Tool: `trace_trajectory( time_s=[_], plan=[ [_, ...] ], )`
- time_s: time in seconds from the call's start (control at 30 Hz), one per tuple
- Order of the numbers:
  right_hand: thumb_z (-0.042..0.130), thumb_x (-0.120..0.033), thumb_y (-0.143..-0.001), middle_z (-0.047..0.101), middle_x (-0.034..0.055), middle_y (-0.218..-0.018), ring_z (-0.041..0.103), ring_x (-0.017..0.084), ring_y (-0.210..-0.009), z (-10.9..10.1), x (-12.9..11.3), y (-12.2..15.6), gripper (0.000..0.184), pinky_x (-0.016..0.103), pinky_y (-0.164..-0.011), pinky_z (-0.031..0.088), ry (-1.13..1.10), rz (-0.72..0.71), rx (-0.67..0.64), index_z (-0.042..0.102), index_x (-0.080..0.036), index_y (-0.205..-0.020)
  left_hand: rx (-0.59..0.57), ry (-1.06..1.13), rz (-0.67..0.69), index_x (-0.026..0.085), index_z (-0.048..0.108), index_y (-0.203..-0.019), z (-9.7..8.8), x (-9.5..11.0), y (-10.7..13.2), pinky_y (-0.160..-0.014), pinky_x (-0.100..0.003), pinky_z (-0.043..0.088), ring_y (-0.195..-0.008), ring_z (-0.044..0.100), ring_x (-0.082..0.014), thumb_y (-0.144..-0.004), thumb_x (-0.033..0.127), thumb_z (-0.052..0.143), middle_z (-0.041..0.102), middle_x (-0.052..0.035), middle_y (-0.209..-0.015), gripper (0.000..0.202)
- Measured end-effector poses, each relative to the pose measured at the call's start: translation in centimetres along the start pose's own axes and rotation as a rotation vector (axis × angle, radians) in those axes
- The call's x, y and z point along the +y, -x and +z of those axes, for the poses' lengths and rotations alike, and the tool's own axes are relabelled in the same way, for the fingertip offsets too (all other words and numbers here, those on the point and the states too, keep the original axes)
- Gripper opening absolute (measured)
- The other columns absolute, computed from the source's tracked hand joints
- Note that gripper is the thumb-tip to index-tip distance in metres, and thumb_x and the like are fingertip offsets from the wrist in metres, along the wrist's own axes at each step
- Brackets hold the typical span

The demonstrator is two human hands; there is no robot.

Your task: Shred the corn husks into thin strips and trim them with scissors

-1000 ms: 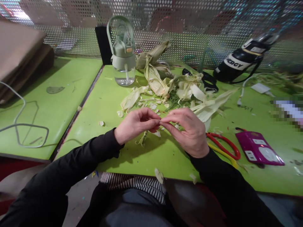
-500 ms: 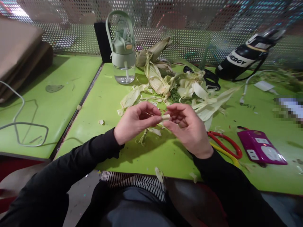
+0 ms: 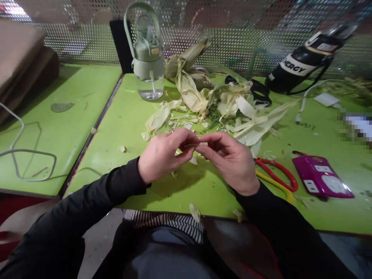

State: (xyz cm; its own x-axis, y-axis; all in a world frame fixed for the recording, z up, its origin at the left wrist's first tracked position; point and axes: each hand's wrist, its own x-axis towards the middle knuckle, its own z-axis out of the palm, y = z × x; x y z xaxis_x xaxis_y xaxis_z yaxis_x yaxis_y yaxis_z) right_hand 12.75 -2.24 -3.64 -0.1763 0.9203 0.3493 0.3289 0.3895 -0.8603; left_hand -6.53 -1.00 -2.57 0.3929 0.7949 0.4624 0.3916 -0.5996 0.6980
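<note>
Pale strip [image 3: 202, 143] sat right in the grip, abt level, running L–R btwn the two hands' fingertips. R hand [image 3: 232, 164] had thumb & index pinched on its R end; L hand [image 3: 165, 155] had fingers curled in, closed on the other end. Most of that end was hidden by L fingers, so full length couldn't be told. Both hands were up over the tabletop [image 3: 130, 131].

Clock from grip: husk pile [image 3: 193, 100] at 12, nearest big item, just beyond the knuckles, w/ a long leaf [image 3: 264, 124] out twd 2–3, past R hand. Clear bottle w/ green lid [image 3: 149, 71] stood upright at 11. Blk loop handles [image 3: 260, 93] lay partly under husk btwn 1 & 2; blk bottle [image 3: 295, 66], tilted, farther out nr 2.

Btwn 3 & 4: red handle [image 3: 293, 181] & yellow handle [image 3: 286, 192], inner ends blocked by R hand/wrist, then purple socket block [image 3: 316, 178]. Small scrap [image 3: 122, 148] at 9; curled scrap [image 3: 195, 212] at 6, on the near edge. Brown stack [image 3: 20, 58] well off nr 10. Mesh screen [image 3: 95, 42] closed off the far side.
</note>
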Motion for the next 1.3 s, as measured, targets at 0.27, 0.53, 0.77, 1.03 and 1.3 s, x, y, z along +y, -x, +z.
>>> trace_trajectory(
  time_s=[0.27, 0.53, 0.77, 1.03, 1.3],
  plan=[
    [0.067, -0.024, -0.093, 0.072, 0.003, -0.101, 0.07, 0.015, -0.086, -0.1, 0.1, 0.3, 0.025, 0.028, -0.077, 0.06, 0.085, -0.144, -0.044, 0.061, -0.025, -0.117, -0.04, -0.396, 0.136, 0.017, 0.068, -0.107, 0.2, -0.6, 0.4, -0.054, -0.02, 0.043, -0.067, 0.068, -0.0116, -0.096, 0.021, 0.055, 0.077, -0.0046, -0.086, 0.017],
    [0.064, -0.015, -0.091, 0.068, 0.0027, -0.096, 0.069, 0.014, -0.077, 0.0, 0.2, 0.5, 0.026, 0.028, -0.07, 0.06, 0.174, -0.256, -0.111, 0.053, -0.024, -0.113, -0.014, -0.45, 0.214, 0.018, 0.07, -0.1, 0.4, -1.0, 0.6, -0.055, -0.02, 0.043, -0.068, 0.067, -0.0115, -0.099, 0.023, 0.047, 0.077, -0.0047, -0.084, 0.024],
    [0.066, -0.016, -0.092, 0.071, 0.0015, -0.09, 0.069, 0.014, -0.076, 0.0, -0.7, 0.5, 0.022, 0.027, -0.069, 0.059, 0.287, -0.235, -0.031, 0.06, -0.023, -0.112, -0.053, -0.323, 0.098, 0.015, 0.071, -0.097, 0.3, -0.6, 0.4, -0.058, -0.023, 0.046, -0.065, 0.067, -0.0132, -0.092, 0.021, 0.05, 0.075, -0.0058, -0.076, 0.022],
    [0.07, -0.027, -0.093, 0.074, 0.002, -0.086, 0.069, 0.018, -0.072, -0.2, -0.7, 0.1, 0.004, 0.032, -0.066, 0.059, 0.347, -0.245, 0.049, 0.068, -0.026, -0.096, -0.201, 0.333, -0.268, 0.013, 0.067, -0.091, -0.4, -0.3, -0.4, -0.062, -0.021, 0.051, -0.064, 0.062, -0.0096, -0.094, 0.03, 0.056, 0.07, -0.0036, -0.074, 0.02],
    [0.077, -0.041, -0.087, 0.074, 0.0028, -0.089, 0.07, 0.016, -0.072, 0.3, -0.8, 0.1, 0.032, 0.028, -0.061, 0.059, 0.223, -0.125, 0.007, 0.062, -0.022, -0.108, -0.106, 0.568, -0.393, 0.013, 0.066, -0.09, 0.4, -0.8, -0.5, -0.062, -0.02, 0.051, -0.065, 0.058, -0.008, -0.089, 0.039, 0.069, 0.065, -0.0007, -0.075, 0.026]
  ],
)
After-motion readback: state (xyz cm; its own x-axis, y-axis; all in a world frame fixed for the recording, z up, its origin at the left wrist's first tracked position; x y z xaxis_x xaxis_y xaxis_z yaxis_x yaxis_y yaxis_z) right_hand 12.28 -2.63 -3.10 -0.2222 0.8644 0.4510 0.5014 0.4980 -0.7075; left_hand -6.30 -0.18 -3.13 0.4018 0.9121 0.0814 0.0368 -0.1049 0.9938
